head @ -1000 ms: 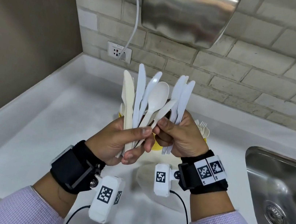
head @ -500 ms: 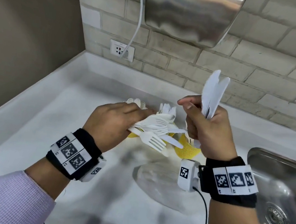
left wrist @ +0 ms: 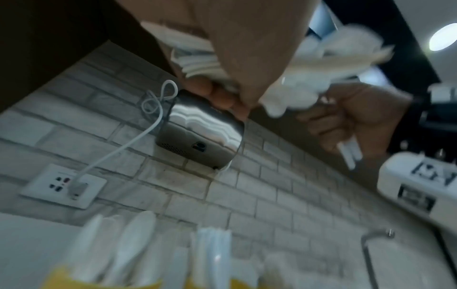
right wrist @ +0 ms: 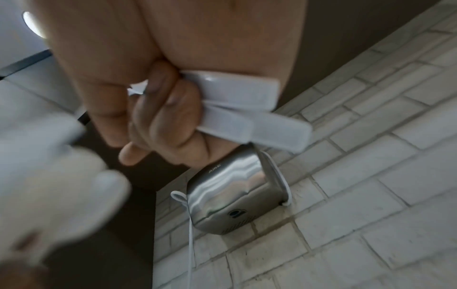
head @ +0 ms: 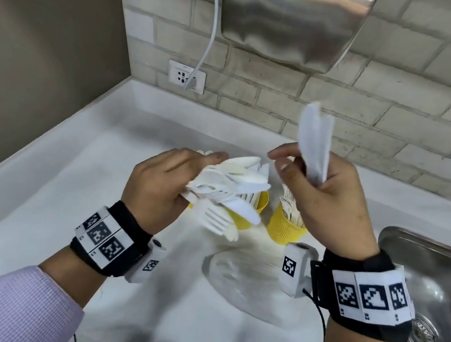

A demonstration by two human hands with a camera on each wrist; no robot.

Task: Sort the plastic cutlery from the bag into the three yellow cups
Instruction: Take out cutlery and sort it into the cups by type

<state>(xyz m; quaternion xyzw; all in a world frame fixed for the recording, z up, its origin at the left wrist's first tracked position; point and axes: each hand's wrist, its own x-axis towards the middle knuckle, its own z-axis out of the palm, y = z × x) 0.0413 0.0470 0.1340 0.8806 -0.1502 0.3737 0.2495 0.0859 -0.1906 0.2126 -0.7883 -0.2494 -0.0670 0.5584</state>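
Note:
My left hand [head: 167, 179] grips a bundle of white plastic cutlery [head: 234, 184] lying sideways, with fork tines and knife tips pointing right over a yellow cup [head: 250, 212]. My right hand [head: 322, 197] holds a few white knives [head: 314, 143] upright, blades up; their handles [right wrist: 247, 109] stick out below my curled fingers in the right wrist view. A second yellow cup [head: 283, 229] with forks in it stands under the right hand. A third cup is mostly hidden behind my left hand. The clear plastic bag [head: 243, 279] lies flat on the counter in front of the cups.
White counter [head: 52, 203] runs into a corner with a brown wall on the left. A steel hand dryer [head: 290, 19] hangs on the brick wall above, its cable plugged into a socket [head: 185, 77]. A steel sink [head: 434, 290] lies at the right.
The single upright fan of cutlery was split. My right hand pulled the knives away to the right and up, while my left hand tipped the rest sideways and lowered it over the cups.

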